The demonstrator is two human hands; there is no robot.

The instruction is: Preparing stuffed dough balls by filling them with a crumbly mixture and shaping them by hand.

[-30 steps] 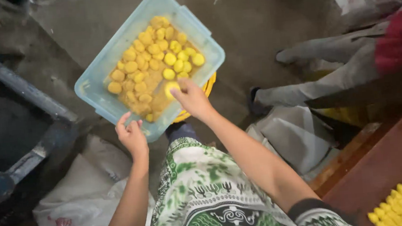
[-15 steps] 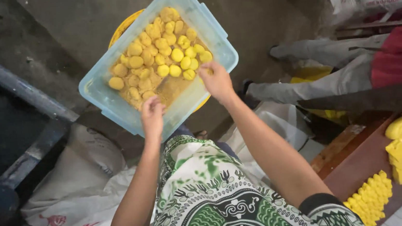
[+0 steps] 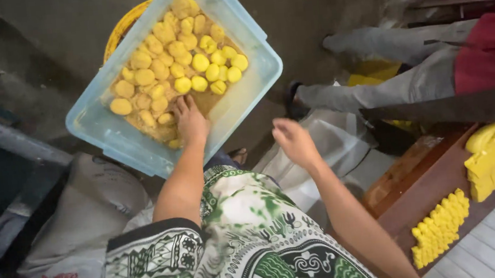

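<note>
Since a moment ago my right hand [image 3: 293,142] left the tub [image 3: 255,90] (fingers loosely spread, empty); left hand [image 3: 189,121] presses flat among the yellow balls [image 3: 177,67].

Yellow basket [image 3: 124,26] mostly hidden under tub [image 3: 255,84].

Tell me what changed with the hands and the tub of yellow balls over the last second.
The left hand moved from the near rim into the clear blue tub, now resting among the yellow balls. The right hand pulled back out and hangs empty beside it. The tub stayed on its yellow basin.
</note>
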